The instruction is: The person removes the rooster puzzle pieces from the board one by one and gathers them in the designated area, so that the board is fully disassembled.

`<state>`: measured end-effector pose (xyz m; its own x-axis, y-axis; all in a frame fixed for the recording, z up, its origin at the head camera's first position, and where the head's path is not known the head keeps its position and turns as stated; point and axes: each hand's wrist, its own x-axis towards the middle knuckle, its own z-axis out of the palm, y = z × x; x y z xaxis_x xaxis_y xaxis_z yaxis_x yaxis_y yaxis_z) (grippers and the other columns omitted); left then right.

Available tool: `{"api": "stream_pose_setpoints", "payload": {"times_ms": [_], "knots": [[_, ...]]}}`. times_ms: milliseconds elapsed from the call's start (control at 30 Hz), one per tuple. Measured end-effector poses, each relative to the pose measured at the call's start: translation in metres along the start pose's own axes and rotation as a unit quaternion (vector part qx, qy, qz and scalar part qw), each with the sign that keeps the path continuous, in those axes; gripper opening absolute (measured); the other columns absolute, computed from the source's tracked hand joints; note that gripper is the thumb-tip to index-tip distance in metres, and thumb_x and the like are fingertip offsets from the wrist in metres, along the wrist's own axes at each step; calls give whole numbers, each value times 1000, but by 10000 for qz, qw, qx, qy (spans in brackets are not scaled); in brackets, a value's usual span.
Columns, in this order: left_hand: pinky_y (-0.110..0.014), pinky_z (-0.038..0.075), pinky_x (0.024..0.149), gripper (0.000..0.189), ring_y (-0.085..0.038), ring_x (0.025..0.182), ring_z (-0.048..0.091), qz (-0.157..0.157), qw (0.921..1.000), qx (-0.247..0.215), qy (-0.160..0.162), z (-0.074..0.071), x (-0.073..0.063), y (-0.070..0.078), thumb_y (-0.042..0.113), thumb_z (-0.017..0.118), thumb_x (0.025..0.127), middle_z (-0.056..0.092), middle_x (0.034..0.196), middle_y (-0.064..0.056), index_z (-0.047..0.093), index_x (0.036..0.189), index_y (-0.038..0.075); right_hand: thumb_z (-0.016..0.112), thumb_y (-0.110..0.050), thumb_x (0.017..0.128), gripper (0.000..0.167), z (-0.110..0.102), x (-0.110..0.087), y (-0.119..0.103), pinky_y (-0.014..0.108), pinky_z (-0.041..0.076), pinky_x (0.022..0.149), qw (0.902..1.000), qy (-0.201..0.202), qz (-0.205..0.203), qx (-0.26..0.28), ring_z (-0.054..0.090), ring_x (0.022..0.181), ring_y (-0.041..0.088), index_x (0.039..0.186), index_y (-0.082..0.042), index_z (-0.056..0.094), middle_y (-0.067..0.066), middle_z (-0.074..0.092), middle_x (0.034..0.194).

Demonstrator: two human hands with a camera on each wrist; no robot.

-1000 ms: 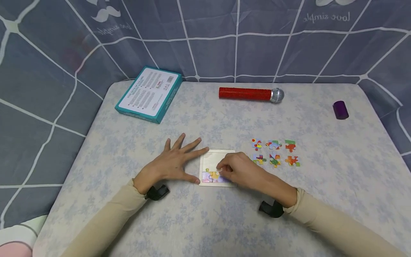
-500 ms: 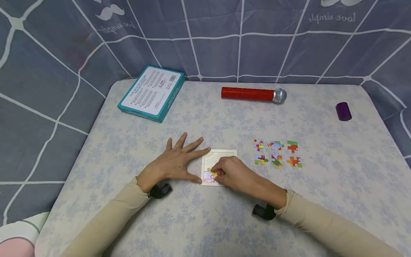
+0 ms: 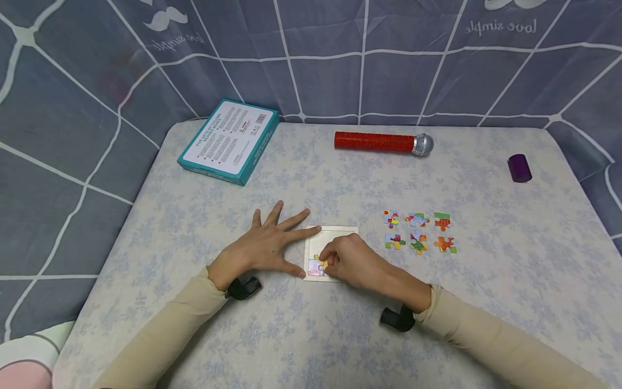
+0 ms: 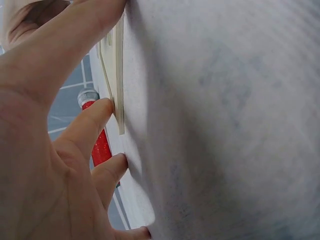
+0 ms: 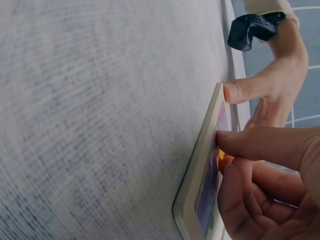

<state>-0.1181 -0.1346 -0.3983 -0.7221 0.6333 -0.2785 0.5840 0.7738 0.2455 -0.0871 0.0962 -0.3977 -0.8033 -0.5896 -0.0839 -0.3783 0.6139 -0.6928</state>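
Note:
A small pale puzzle tray [image 3: 335, 231] lies flat on the table, with joined pieces along its near side. My left hand [image 3: 264, 246] is spread flat at the tray's left side, its index finger and thumb touching the frame. Over the tray, my right hand [image 3: 355, 259] has thumb and fingers curled together at a yellow puzzle piece [image 3: 324, 263]. In the right wrist view, the right thumb and fingertips [image 5: 227, 142] pinch at this yellow part, while purple pieces [image 5: 207, 195] show beside it. The right hand hides part of the tray in the head view.
Several loose puzzle pieces [image 3: 419, 220] lie in two rows right of the tray. A red microphone [image 3: 374, 142] lies farther back, a teal box [image 3: 228, 141] at back left and a purple cylinder [image 3: 519, 168] at far right. A grey curtain [image 3: 325, 86] hangs behind.
My right hand has shifted left along the tray, from the purple piece to the yellow one, and then stays there. The left hand keeps its place at the frame.

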Motion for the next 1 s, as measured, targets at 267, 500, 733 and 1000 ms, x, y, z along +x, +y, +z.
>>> {"api": "stream_pose_setpoints", "payload": {"times_ms": [267,500,733,1000], "knots": [[-80,8,100,96,-50,145,-5,-66,9999,-135,-33,1,1,-1,76,68,70,8,165,9,30,153,44,79,2,77,15,1,1,1,21,50,63,9997,21,65,232,56,66,4,90,-3,76,-8,63,70],[-81,8,100,97,-50,145,-4,-65,10000,-74,-5,2,1,-1,76,68,70,8,165,9,29,153,44,79,3,76,14,0,1,1,22,49,62,9993,33,131,346,56,65,4,88,-3,75,-7,62,69],[-81,7,100,97,-50,145,-4,-104,9999,-96,-6,2,2,-1,76,69,70,7,165,10,29,153,45,80,3,75,14,0,2,1,22,49,62,9993,0,195,322,56,65,4,87,-3,74,-8,61,69],[-80,7,101,96,-49,145,-7,-43,9999,-142,-51,2,2,-1,76,67,71,6,165,10,27,153,45,77,1,77,11,-2,5,2,22,49,60,9984,-101,286,473,57,63,4,86,-4,74,-7,63,68]]}}
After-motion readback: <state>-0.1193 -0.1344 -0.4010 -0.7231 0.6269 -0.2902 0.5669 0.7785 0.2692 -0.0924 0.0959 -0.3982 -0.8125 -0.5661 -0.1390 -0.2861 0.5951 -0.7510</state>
